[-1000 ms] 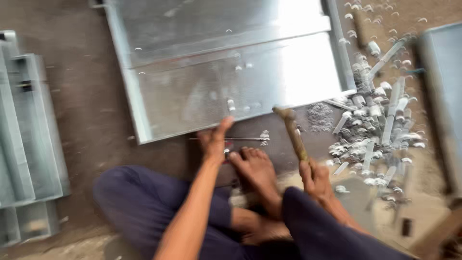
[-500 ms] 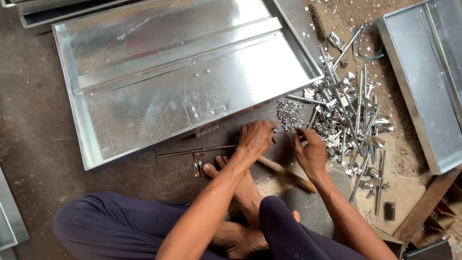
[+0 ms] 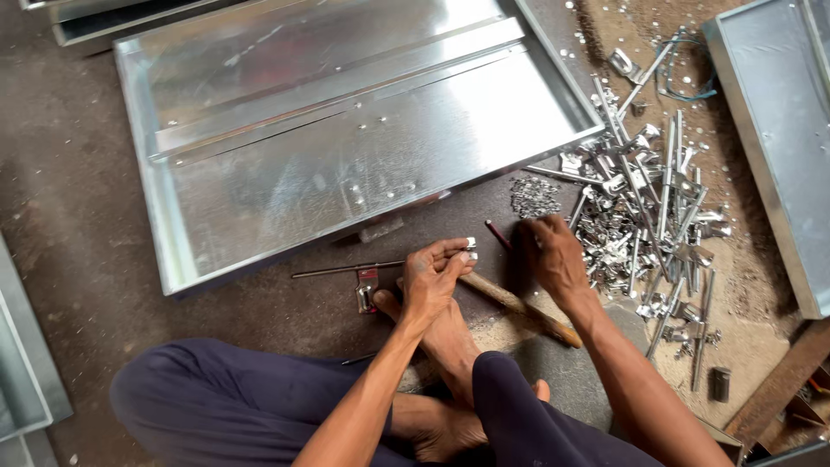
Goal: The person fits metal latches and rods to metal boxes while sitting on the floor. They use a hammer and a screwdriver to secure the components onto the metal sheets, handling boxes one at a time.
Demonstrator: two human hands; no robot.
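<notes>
I sit cross-legged on the floor. My left hand (image 3: 437,278) pinches a small shiny metal piece (image 3: 470,248) between thumb and fingers, raised just above my foot. My right hand (image 3: 553,255) rests fingers-down on the floor beside a little heap of small rivets (image 3: 533,195); I cannot see whether it holds any. A wooden hammer handle (image 3: 519,307) lies on the floor between my hands. A thin dark punch (image 3: 498,234) lies next to my right fingers. A thin rod (image 3: 346,269) and a small bracket (image 3: 367,290) lie left of my left hand.
A large galvanised sheet-metal tray (image 3: 164,233) with a riveted rail lies ahead. A pile of metal rods and clips (image 3: 644,216) spreads at the right. Another metal panel (image 3: 778,147) lies far right, more panels (image 3: 22,372) at the left edge, a wooden plank (image 3: 778,389) at bottom right.
The hammer has been laid down on the floor. My left hand has lifted a small metal piece, and my right hand has settled by the rivet heap. The view shifted left.
</notes>
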